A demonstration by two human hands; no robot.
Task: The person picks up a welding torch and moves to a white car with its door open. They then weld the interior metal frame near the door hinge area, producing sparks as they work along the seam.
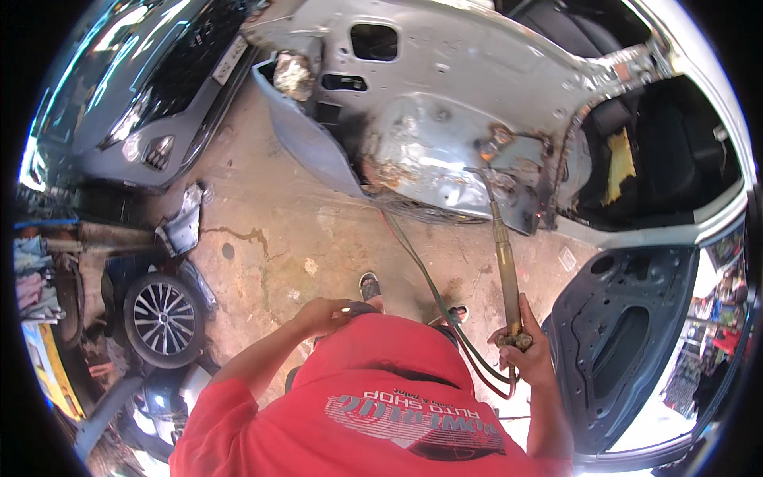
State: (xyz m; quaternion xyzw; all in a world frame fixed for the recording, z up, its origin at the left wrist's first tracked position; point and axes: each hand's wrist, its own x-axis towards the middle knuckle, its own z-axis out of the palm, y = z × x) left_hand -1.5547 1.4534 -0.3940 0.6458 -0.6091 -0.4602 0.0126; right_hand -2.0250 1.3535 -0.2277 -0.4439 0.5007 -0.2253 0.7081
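My right hand (534, 347) is closed round the valve end of a long brass gas torch (505, 258). The torch points away from me, its thin bent tip close to the bare metal wheel housing (421, 147) of a stripped car body. Beside the tip is a rusty, scorched patch (494, 141) with an orange tint. Green and red hoses (429, 280) run from the torch's rear end down and across toward the car body. Near my waist is my left hand (326, 316), bent inward by my shirt; its fingertips are partly hidden beside something dark that I cannot make out.
A loose bluish body panel (306, 131) curves out left of the wheel housing. An opened dark door (624, 342) stands at my right. Another dark car (171, 119) is at the far left, above a bent metal piece (184, 222) and a wheel (164, 319) on the concrete floor (262, 199).
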